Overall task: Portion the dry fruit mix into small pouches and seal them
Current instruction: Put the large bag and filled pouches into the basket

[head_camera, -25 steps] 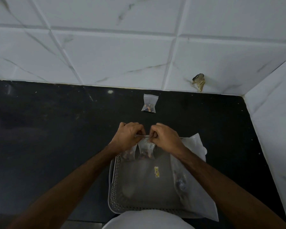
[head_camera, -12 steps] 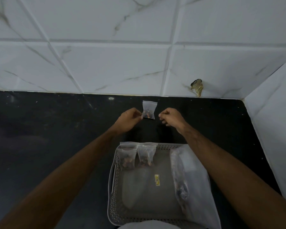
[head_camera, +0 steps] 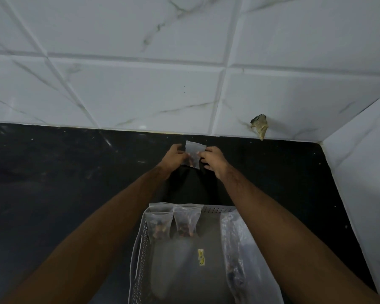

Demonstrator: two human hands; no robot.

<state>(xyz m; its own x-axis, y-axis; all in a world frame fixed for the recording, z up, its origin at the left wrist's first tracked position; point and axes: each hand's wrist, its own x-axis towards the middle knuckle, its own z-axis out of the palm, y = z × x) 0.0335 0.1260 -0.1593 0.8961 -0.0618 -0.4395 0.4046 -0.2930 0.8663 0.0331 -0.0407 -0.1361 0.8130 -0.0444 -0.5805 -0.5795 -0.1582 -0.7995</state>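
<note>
At about 11 o'clock from the tray, the left hand (head_camera: 174,156) reaches far over the black desk (head_camera: 53,183) and its grip pinches the left edge of a small pouch (head_camera: 194,152) between curled fingers. This clear pouch is close to the wall, near 12 o'clock in the view, with dark pieces of dry fruit mix in its lower part. Whether it rests on the desk or is a little lifted, I cannot tell. The right hand (head_camera: 213,161) is just beside it, and its grip holds the right edge of the same pouch in a narrow pinch. Near 6 o'clock a grey perforated tray (head_camera: 140,249) stands on the desk. Two filled pouches lean at its far wall: the first filled pouch (head_camera: 159,224) at the left corner and the second filled pouch (head_camera: 185,220) touching it on the right. A large plastic bag (head_camera: 246,260) lies along the right side of the tray, partly under the right forearm. At 2 o'clock a crumpled scrap (head_camera: 260,126) sticks on the white tiled wall (head_camera: 140,84).
</note>
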